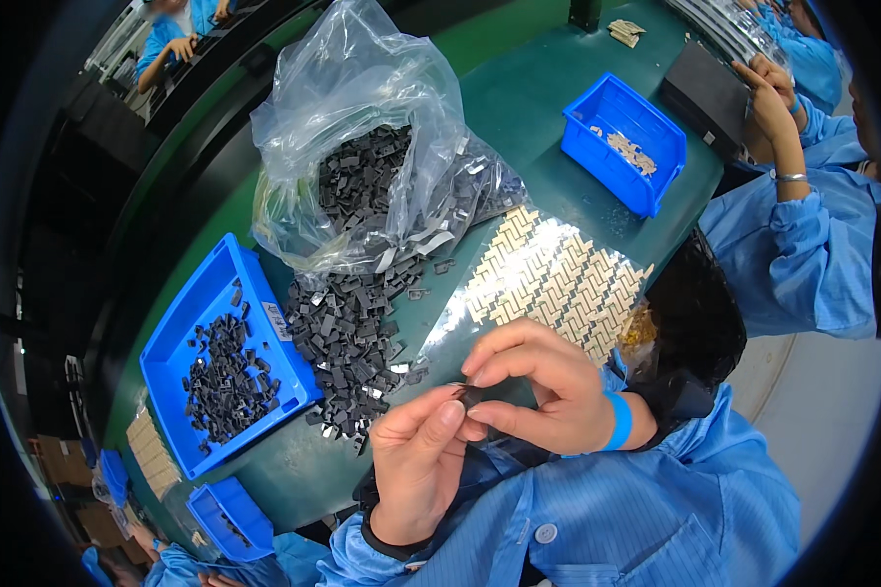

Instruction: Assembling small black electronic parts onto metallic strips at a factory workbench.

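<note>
My left hand [423,465] is closed, thumb against fingers, on a small black plastic piece [471,396]. From the other side, the thumb and fingertips of my right hand [543,386] close on the same piece. Fingers cover much of it, so its exact shape is hard to see. Just beyond my hands lies a clear sheet with rows of small cream strips [548,284] in a zigzag pattern. To its left spreads a loose heap of similar black pieces [347,323], spilling from a large clear plastic bag [362,78].
On the left stands a blue tray [303,384] of small black parts, with a smaller blue bin [255,543] nearer. A blue bin [587,161] with cream scraps sits far right, beside a black box [707,98]. Co-workers in blue sit right [803,245], far left and lower left.
</note>
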